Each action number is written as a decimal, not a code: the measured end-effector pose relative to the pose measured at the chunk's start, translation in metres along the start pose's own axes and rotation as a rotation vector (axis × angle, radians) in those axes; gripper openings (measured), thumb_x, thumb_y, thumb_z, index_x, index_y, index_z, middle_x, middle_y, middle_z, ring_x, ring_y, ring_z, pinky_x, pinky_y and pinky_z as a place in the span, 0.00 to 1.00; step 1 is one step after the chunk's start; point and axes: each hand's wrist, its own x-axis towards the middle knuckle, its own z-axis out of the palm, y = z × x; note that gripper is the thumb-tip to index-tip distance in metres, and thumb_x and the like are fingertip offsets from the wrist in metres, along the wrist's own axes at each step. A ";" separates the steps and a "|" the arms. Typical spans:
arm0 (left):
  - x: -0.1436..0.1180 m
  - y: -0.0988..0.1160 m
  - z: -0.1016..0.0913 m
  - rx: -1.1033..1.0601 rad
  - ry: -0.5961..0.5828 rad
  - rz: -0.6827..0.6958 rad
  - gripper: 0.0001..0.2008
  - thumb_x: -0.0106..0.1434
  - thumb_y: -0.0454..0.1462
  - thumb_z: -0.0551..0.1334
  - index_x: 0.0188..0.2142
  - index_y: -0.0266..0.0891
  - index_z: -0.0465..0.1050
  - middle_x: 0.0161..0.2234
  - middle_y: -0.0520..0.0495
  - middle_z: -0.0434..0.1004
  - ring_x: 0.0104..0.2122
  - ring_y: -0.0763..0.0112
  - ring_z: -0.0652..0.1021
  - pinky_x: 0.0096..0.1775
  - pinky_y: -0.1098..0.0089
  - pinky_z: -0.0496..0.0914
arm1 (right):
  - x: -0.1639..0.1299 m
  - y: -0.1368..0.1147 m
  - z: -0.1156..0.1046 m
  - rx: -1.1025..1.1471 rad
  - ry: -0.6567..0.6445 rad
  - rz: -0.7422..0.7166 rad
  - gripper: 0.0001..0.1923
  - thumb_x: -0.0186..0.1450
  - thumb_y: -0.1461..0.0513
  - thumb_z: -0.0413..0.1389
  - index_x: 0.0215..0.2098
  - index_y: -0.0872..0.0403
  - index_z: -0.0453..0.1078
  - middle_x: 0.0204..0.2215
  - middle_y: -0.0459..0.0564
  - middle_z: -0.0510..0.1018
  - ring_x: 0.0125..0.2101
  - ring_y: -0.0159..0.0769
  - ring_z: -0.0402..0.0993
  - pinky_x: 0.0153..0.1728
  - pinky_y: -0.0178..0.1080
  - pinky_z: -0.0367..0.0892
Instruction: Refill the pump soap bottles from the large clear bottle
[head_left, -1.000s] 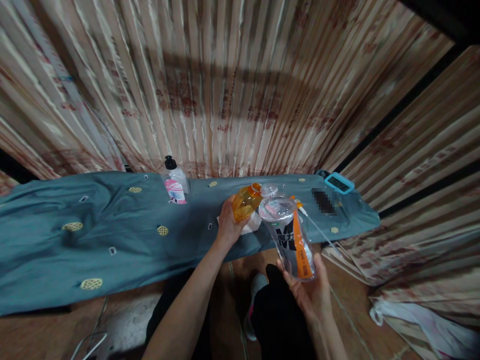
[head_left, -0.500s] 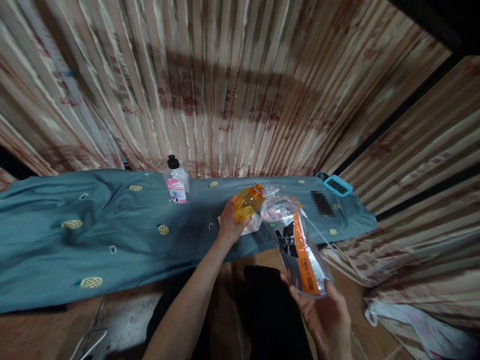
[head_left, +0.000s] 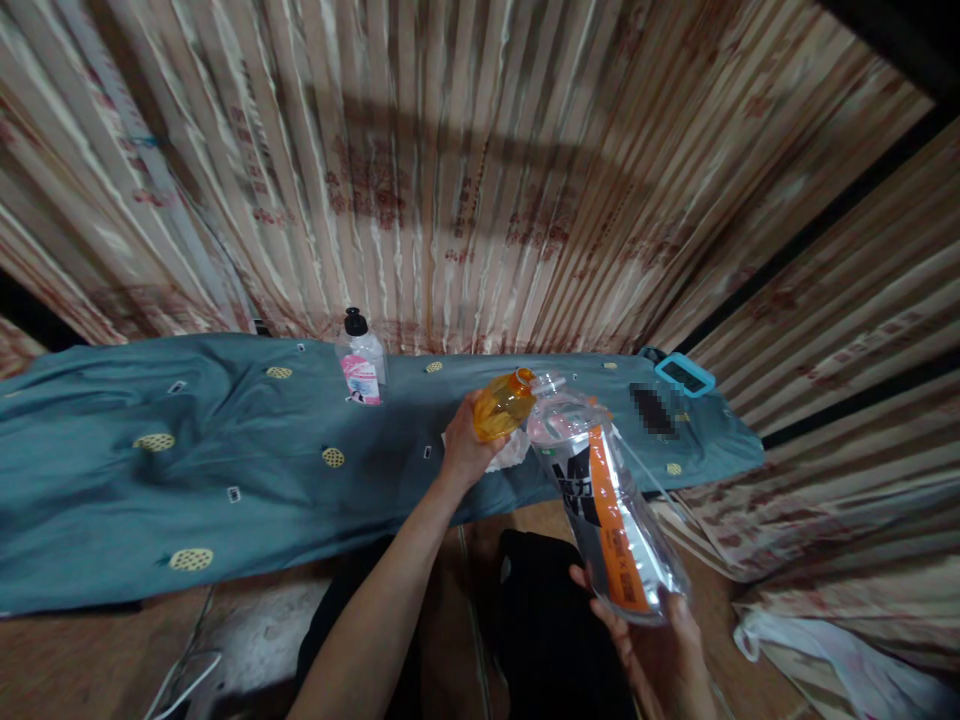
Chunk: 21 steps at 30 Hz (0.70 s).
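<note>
My left hand [head_left: 463, 452] grips a small orange bottle [head_left: 504, 405], tipped sideways with its neck pointing right. Its mouth meets the open top of a large clear plastic bottle [head_left: 607, 510] with a black and orange label. My right hand [head_left: 651, 650] holds that large bottle from below, near its base, and it leans with its opening toward the orange bottle. Both bottles hover over the front edge of a table draped in teal cloth [head_left: 225, 470]. A white crumpled tissue [head_left: 510, 452] lies on the cloth just behind my left hand.
A clear pump bottle with a pink label [head_left: 361, 358] stands at the back of the table. A teal-framed device [head_left: 682, 374] rests at the right end. Striped curtains hang behind and to the right. White cables lie on the floor at lower left.
The large clear bottle has tilted further, its base swinging down and to the right with my right hand. The orange bottle stays at its mouth.
</note>
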 end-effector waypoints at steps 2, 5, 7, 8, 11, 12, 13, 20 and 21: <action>0.000 0.001 0.000 -0.027 0.002 -0.010 0.31 0.49 0.31 0.72 0.52 0.45 0.66 0.49 0.47 0.80 0.49 0.61 0.81 0.53 0.58 0.75 | -0.002 -0.002 0.000 -0.019 0.007 -0.009 0.25 0.50 0.47 0.74 0.42 0.48 0.81 0.39 0.52 0.87 0.36 0.51 0.86 0.30 0.37 0.81; 0.001 0.004 0.001 -0.048 0.013 -0.021 0.31 0.48 0.30 0.73 0.51 0.46 0.66 0.48 0.47 0.80 0.48 0.60 0.81 0.53 0.58 0.75 | -0.004 -0.002 -0.004 -0.026 0.011 -0.022 0.25 0.51 0.46 0.73 0.42 0.47 0.81 0.41 0.51 0.87 0.38 0.51 0.86 0.30 0.37 0.82; 0.002 0.006 0.002 -0.055 0.013 -0.037 0.31 0.48 0.30 0.73 0.50 0.45 0.66 0.48 0.47 0.81 0.47 0.60 0.82 0.52 0.58 0.75 | -0.005 -0.001 -0.006 -0.027 0.006 -0.028 0.26 0.51 0.44 0.73 0.43 0.48 0.81 0.42 0.52 0.86 0.39 0.52 0.85 0.31 0.38 0.82; 0.002 0.007 0.002 -0.060 0.011 -0.046 0.32 0.47 0.29 0.73 0.50 0.45 0.67 0.47 0.47 0.81 0.47 0.60 0.82 0.52 0.59 0.75 | -0.006 -0.001 -0.007 -0.027 0.005 -0.031 0.27 0.51 0.44 0.72 0.43 0.48 0.81 0.42 0.53 0.86 0.39 0.52 0.85 0.31 0.38 0.82; 0.003 0.008 0.003 -0.077 0.010 -0.055 0.31 0.47 0.29 0.74 0.50 0.46 0.67 0.47 0.47 0.81 0.47 0.60 0.82 0.52 0.59 0.76 | -0.009 -0.003 -0.008 -0.007 0.025 -0.013 0.26 0.51 0.45 0.73 0.44 0.48 0.81 0.43 0.54 0.86 0.39 0.51 0.85 0.33 0.37 0.81; 0.003 0.008 0.003 -0.079 0.010 -0.055 0.31 0.47 0.29 0.74 0.50 0.46 0.67 0.48 0.48 0.81 0.47 0.59 0.82 0.52 0.59 0.76 | -0.010 -0.003 -0.008 0.007 0.036 0.005 0.26 0.51 0.46 0.73 0.44 0.48 0.81 0.43 0.55 0.86 0.40 0.50 0.85 0.34 0.37 0.81; 0.003 0.008 0.002 -0.078 0.012 -0.056 0.31 0.47 0.29 0.74 0.50 0.47 0.67 0.48 0.48 0.81 0.47 0.59 0.82 0.52 0.59 0.76 | -0.011 -0.004 -0.009 0.019 0.045 0.022 0.26 0.51 0.47 0.73 0.44 0.48 0.81 0.43 0.56 0.86 0.40 0.49 0.85 0.35 0.36 0.81; 0.003 0.010 0.002 -0.064 0.018 -0.079 0.32 0.47 0.28 0.73 0.50 0.44 0.67 0.47 0.49 0.81 0.47 0.60 0.82 0.52 0.58 0.76 | -0.012 -0.006 -0.008 -0.010 0.023 0.004 0.24 0.53 0.50 0.74 0.44 0.49 0.79 0.43 0.55 0.86 0.42 0.52 0.85 0.34 0.37 0.81; 0.003 0.010 0.001 -0.069 0.019 -0.081 0.31 0.47 0.28 0.73 0.50 0.45 0.68 0.47 0.49 0.81 0.46 0.60 0.82 0.52 0.59 0.76 | -0.012 -0.006 -0.007 -0.018 0.022 -0.005 0.24 0.52 0.50 0.74 0.44 0.49 0.79 0.42 0.54 0.86 0.41 0.51 0.85 0.33 0.37 0.81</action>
